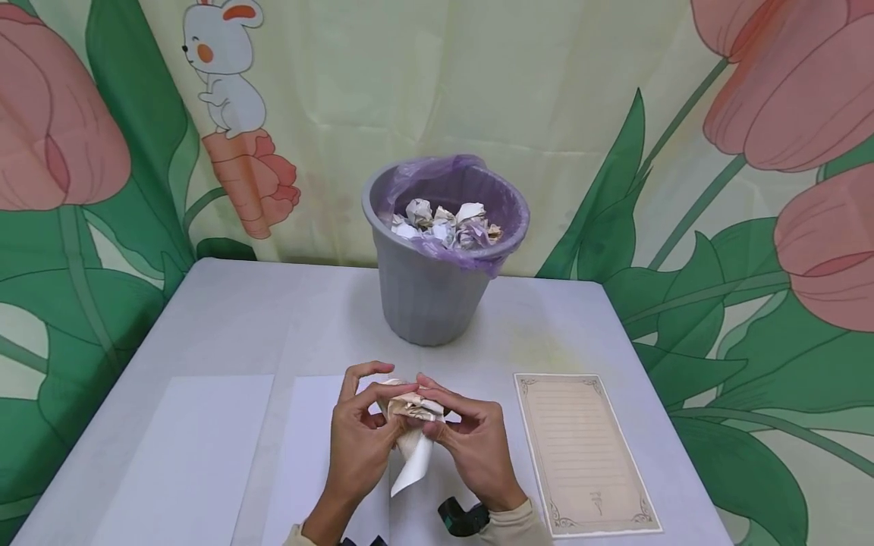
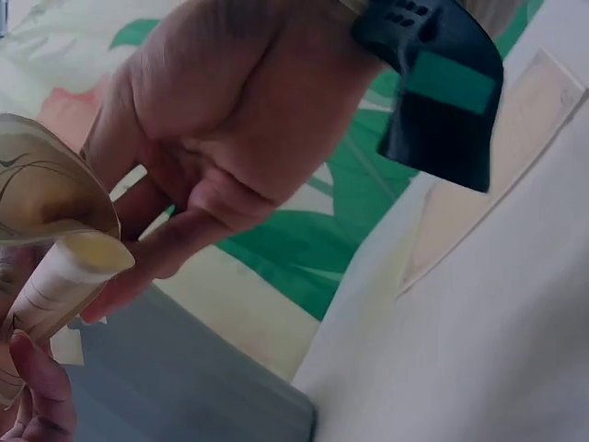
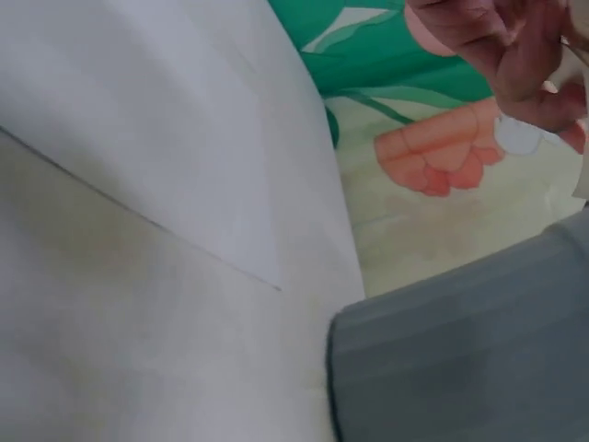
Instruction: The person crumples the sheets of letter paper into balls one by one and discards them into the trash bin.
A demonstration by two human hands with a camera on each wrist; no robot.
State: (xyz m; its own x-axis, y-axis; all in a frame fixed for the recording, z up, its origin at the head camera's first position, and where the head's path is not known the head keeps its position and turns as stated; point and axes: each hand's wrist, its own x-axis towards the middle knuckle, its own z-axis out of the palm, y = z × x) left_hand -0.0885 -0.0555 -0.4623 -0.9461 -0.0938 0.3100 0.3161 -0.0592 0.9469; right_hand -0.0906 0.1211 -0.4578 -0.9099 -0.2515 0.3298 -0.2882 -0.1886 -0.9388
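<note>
A partly crumpled sheet of cream paper (image 1: 413, 409) is held between my two hands above the table. My left hand (image 1: 362, 432) pinches its left side, index finger and thumb bent round the folds. From the other side my right hand (image 1: 474, 432) grips the paper with thumb and fingers. One loose corner hangs down below the hands. In the left wrist view the paper (image 2: 64, 281) curls into a tube, with printed lines on it, next to my right hand (image 2: 221, 120). The right wrist view catches my left hand (image 3: 529, 64) at its upper right edge.
Behind the hands stands a grey bin (image 1: 433, 296) lined with a purple bag (image 1: 501, 262), holding several crumpled paper balls (image 1: 444, 224). A bordered, lined sheet (image 1: 583, 455) lies at the right. White sheets (image 1: 191, 455) lie at the left. A patterned curtain (image 1: 546, 91) hangs behind the table.
</note>
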